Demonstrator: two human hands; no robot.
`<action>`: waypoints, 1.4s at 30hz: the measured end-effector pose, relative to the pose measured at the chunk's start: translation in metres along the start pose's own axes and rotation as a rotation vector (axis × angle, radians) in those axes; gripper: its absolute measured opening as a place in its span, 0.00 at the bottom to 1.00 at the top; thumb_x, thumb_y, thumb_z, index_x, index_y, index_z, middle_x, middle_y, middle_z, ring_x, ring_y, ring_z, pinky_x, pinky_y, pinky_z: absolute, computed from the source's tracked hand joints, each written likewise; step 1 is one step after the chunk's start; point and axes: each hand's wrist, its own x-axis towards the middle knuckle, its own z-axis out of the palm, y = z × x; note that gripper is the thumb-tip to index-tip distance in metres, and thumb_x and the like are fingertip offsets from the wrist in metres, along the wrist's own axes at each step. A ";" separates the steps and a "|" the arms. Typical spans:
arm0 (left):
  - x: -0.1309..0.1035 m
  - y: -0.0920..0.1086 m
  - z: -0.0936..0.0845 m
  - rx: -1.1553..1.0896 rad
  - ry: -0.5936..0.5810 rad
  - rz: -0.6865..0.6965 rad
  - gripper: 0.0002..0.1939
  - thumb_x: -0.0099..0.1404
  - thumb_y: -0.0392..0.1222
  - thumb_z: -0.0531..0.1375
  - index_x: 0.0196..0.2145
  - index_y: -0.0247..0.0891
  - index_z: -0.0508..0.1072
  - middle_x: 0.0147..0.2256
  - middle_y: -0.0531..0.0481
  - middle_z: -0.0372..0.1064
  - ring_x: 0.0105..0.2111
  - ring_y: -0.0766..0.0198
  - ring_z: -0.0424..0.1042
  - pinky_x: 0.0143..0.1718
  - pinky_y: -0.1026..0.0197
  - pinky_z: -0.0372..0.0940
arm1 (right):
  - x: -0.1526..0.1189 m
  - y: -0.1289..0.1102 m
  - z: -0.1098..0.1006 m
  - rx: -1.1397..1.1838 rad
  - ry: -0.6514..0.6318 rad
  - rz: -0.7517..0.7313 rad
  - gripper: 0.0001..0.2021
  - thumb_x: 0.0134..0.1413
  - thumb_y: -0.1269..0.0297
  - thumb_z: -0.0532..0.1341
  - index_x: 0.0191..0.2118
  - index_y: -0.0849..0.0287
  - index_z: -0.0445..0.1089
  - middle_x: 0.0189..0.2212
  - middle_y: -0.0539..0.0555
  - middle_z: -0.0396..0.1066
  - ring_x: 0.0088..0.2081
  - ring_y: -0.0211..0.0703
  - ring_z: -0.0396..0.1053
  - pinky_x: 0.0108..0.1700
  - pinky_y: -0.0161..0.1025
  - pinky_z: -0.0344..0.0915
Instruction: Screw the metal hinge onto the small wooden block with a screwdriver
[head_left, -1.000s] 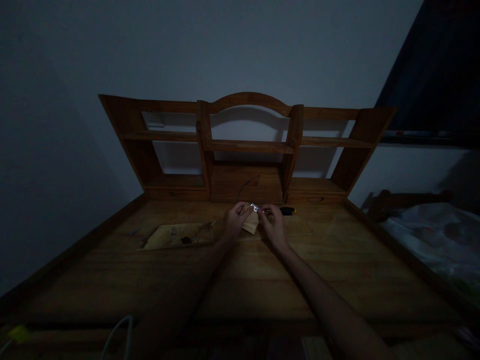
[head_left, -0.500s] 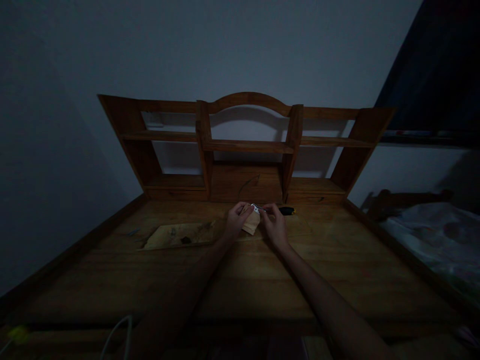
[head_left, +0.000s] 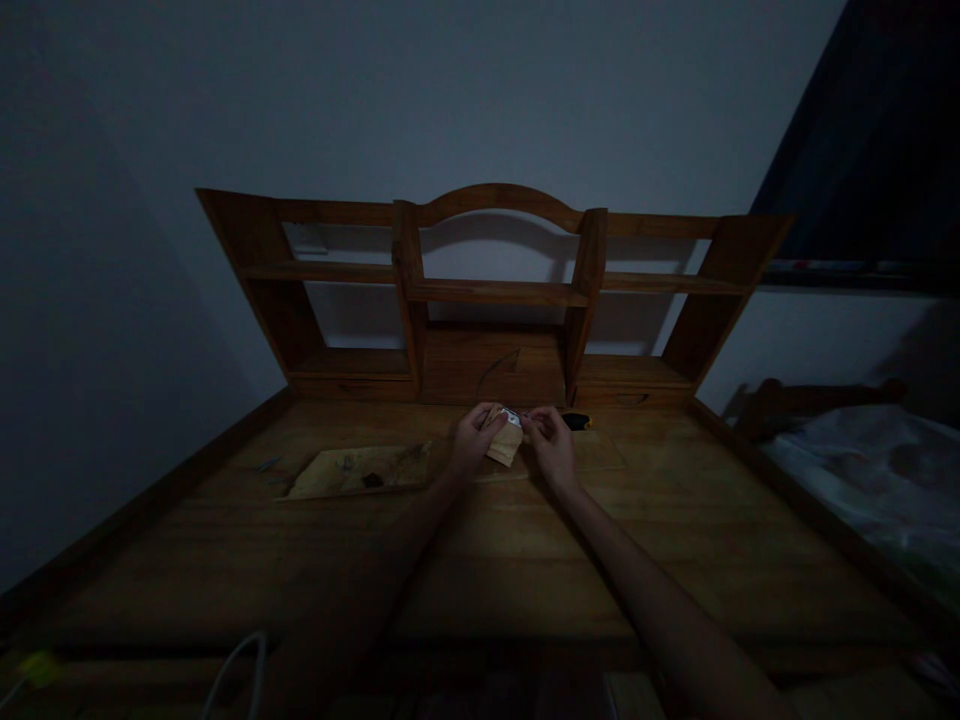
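Observation:
Near the back middle of the desk, my left hand (head_left: 472, 440) grips a small light wooden piece (head_left: 505, 446) by its left side. A small whitish metal-looking part (head_left: 511, 417) lies on the top of that piece. My right hand (head_left: 551, 445) is at the right edge of the piece, thumb and fingers pinched together; what they hold is too small and dark to make out. Just behind my right hand lies a black and yellow handle (head_left: 577, 422).
A thin, stained board (head_left: 360, 470) lies left of my hands, with small metal bits (head_left: 267, 465) beyond it. A wooden shelf unit (head_left: 495, 292) stands along the desk's back. A white cable (head_left: 238, 660) loops at the front left.
The wooden piece has tilted slightly and shifted a little to the right. My right hand's fingers have moved slightly at its edge.

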 end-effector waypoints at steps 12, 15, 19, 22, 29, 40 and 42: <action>0.003 -0.006 -0.001 -0.046 -0.067 -0.013 0.21 0.49 0.50 0.70 0.37 0.35 0.75 0.35 0.46 0.76 0.34 0.60 0.74 0.37 0.61 0.67 | 0.002 -0.002 -0.001 -0.015 0.085 -0.051 0.12 0.48 0.54 0.65 0.31 0.57 0.70 0.34 0.55 0.75 0.39 0.46 0.73 0.46 0.46 0.70; 0.003 -0.007 -0.002 -0.032 -0.079 0.002 0.20 0.50 0.49 0.69 0.37 0.35 0.75 0.34 0.46 0.76 0.34 0.60 0.74 0.37 0.62 0.67 | 0.002 -0.002 -0.002 -0.039 0.114 -0.059 0.11 0.47 0.55 0.66 0.30 0.57 0.71 0.32 0.54 0.74 0.37 0.46 0.73 0.45 0.46 0.70; 0.004 -0.010 -0.003 -0.033 -0.090 -0.004 0.19 0.50 0.49 0.70 0.37 0.35 0.76 0.35 0.46 0.76 0.35 0.60 0.74 0.37 0.62 0.67 | 0.003 0.000 -0.004 -0.028 0.143 -0.031 0.09 0.46 0.57 0.67 0.30 0.58 0.72 0.31 0.54 0.74 0.35 0.46 0.72 0.43 0.45 0.69; 0.006 -0.014 -0.004 -0.031 -0.101 -0.024 0.20 0.50 0.50 0.70 0.37 0.35 0.76 0.35 0.46 0.76 0.34 0.60 0.74 0.36 0.62 0.67 | 0.003 -0.001 -0.005 -0.029 0.147 -0.011 0.09 0.45 0.58 0.67 0.29 0.58 0.72 0.30 0.54 0.75 0.35 0.46 0.73 0.42 0.44 0.69; 0.010 -0.021 -0.004 -0.024 -0.087 -0.072 0.23 0.49 0.53 0.71 0.37 0.36 0.76 0.33 0.46 0.77 0.31 0.60 0.75 0.35 0.60 0.68 | 0.006 0.002 -0.006 -0.046 0.159 -0.007 0.10 0.45 0.57 0.67 0.29 0.58 0.72 0.30 0.53 0.75 0.34 0.46 0.73 0.41 0.44 0.70; 0.018 -0.031 -0.009 -0.019 0.006 -0.056 0.22 0.51 0.53 0.69 0.38 0.33 0.76 0.35 0.44 0.76 0.34 0.59 0.75 0.36 0.61 0.68 | 0.014 0.002 -0.017 0.086 0.264 0.180 0.16 0.34 0.57 0.73 0.28 0.61 0.72 0.25 0.53 0.77 0.29 0.43 0.74 0.34 0.38 0.70; 0.019 -0.034 -0.011 -0.012 0.047 -0.050 0.21 0.52 0.51 0.68 0.40 0.34 0.76 0.36 0.44 0.76 0.34 0.60 0.74 0.36 0.62 0.67 | 0.016 0.002 -0.018 0.111 0.275 0.202 0.16 0.32 0.56 0.73 0.27 0.60 0.72 0.22 0.52 0.76 0.27 0.43 0.74 0.32 0.37 0.70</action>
